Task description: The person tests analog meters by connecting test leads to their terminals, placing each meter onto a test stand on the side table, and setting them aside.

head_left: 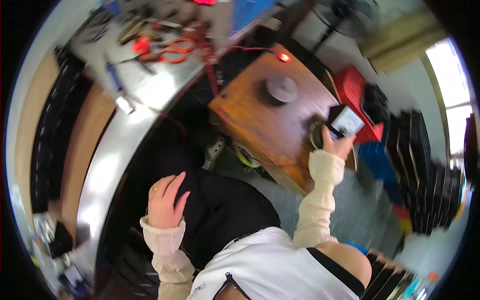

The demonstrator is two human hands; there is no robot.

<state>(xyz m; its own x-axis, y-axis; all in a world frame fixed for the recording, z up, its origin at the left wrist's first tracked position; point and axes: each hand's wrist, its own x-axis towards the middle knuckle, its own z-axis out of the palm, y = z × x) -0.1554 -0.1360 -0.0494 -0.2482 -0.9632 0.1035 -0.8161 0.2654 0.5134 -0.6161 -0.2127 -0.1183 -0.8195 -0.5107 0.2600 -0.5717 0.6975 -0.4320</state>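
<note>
My right hand (339, 145) reaches to the right end of a worn wooden box top (260, 112). Its thumb and fingers grip the near end of a small black device with a pale face (347, 122), which looks like a dial meter. Beside that device, partly hidden, is a dark round object (316, 132). A grey round disc (281, 89) sits near the middle of the wooden top. Over my dark-clothed lap hangs my left hand (167, 200), fingers apart and holding nothing, with a ring on one finger.
A red light (284, 57) glows at the wooden top's far corner. Orange-handled scissors (179, 50) and other tools lie on the metal bench (150, 85) at left. Past my right hand stand a red crate (352, 90) and stacked black trays (425, 170). A fan (345, 15) is behind.
</note>
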